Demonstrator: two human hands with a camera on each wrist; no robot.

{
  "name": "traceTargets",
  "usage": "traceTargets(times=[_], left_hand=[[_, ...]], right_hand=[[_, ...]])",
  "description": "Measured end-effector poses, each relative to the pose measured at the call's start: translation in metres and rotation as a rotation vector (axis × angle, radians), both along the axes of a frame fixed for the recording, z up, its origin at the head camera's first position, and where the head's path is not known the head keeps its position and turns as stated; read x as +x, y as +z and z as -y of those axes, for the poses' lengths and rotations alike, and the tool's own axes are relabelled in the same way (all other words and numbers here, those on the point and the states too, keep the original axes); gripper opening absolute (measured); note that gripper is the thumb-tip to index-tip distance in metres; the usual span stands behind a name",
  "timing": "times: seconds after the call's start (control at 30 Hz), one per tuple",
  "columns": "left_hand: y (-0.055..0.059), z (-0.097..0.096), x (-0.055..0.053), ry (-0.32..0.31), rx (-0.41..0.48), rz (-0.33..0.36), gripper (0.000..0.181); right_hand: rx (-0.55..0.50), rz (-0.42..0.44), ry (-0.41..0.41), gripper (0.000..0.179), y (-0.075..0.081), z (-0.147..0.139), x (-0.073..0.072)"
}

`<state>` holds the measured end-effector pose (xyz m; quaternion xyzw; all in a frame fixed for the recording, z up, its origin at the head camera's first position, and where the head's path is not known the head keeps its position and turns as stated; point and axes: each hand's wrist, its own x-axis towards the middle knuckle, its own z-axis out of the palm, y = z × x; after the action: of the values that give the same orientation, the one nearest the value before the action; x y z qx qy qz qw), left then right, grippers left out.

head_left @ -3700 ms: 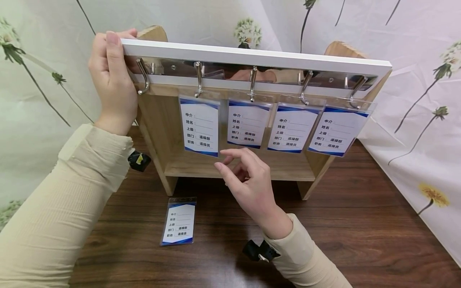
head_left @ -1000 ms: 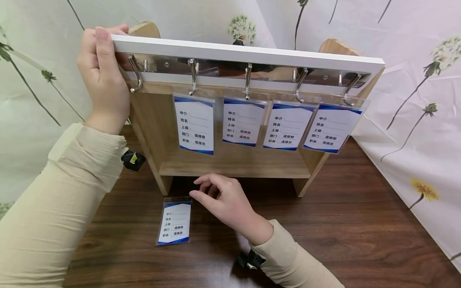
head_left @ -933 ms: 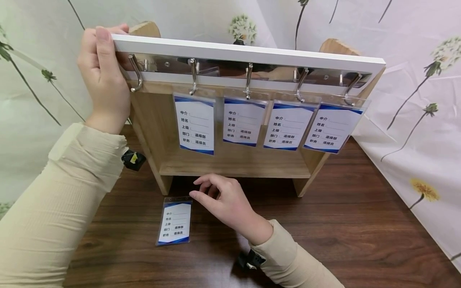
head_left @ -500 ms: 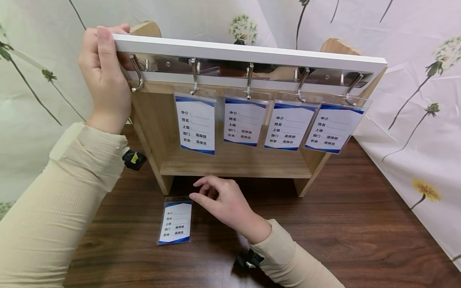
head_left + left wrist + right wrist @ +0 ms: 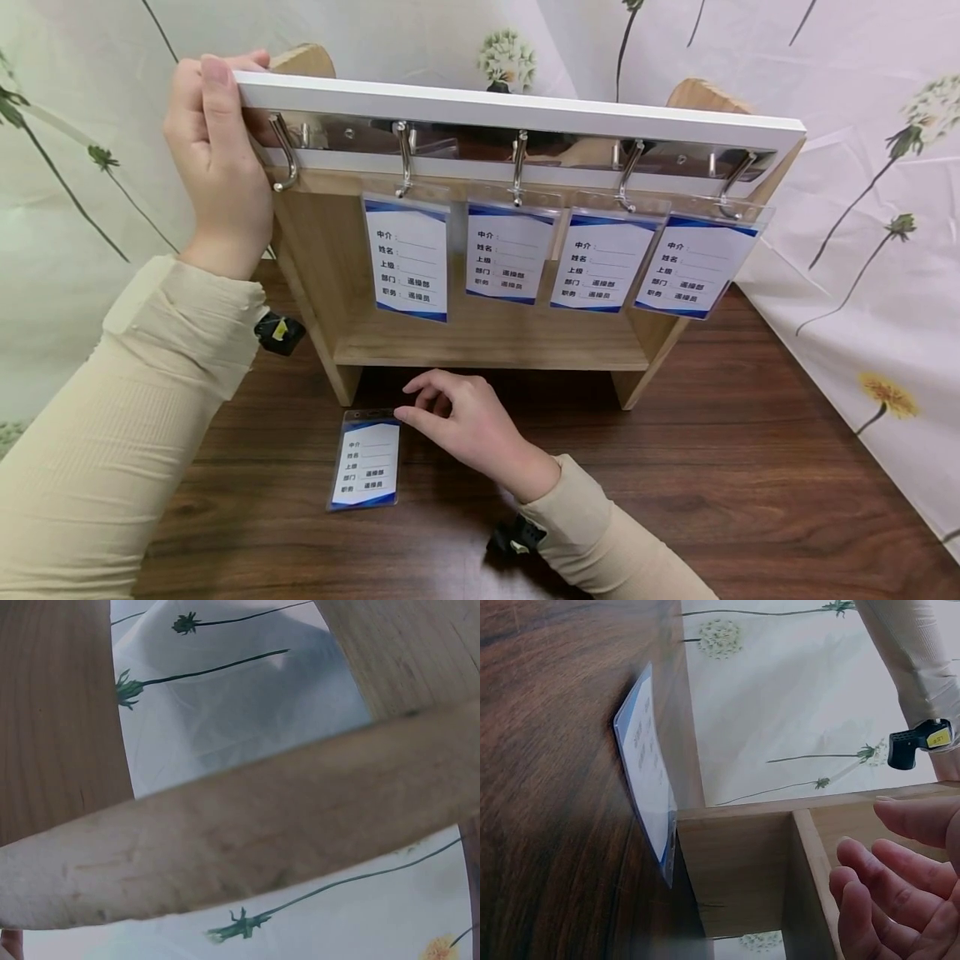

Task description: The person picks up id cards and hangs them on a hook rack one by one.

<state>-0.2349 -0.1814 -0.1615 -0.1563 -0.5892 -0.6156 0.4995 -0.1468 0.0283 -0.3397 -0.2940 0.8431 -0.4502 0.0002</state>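
Note:
My left hand (image 5: 225, 162) grips the left end of the wooden rack's white top board (image 5: 517, 102), thumb against the front. A badge holder (image 5: 367, 462) with a blue-and-white card lies flat on the dark wooden table, in front of the rack's left leg. My right hand (image 5: 468, 421), fingers loosely bent with nothing between them, hovers at this badge's upper right corner. In the right wrist view the badge (image 5: 646, 765) is apart from the hand (image 5: 900, 892). The left wrist view shows a wooden rack part (image 5: 247, 832); the hand is almost wholly hidden there.
Several like badge holders (image 5: 408, 258) hang from the rack's metal hooks; the leftmost hook (image 5: 287, 154) carries none. Below them is the rack's wooden shelf (image 5: 487, 346). A white cloth (image 5: 862, 192) printed with flowers stands behind and at the sides.
My right hand has come down and left from below the hanging badges to the badge on the table, and sinks slightly during the last half second. The left hand keeps its grip.

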Motion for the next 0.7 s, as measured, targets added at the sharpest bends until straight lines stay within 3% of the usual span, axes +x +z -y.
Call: traceTargets(times=[0.7], left_hand=[[-0.001,0.0,0.0,0.001,-0.007,-0.007,0.042]], right_hand=[[0.04,0.104,0.004,0.025,-0.012,0.0,-0.008]])
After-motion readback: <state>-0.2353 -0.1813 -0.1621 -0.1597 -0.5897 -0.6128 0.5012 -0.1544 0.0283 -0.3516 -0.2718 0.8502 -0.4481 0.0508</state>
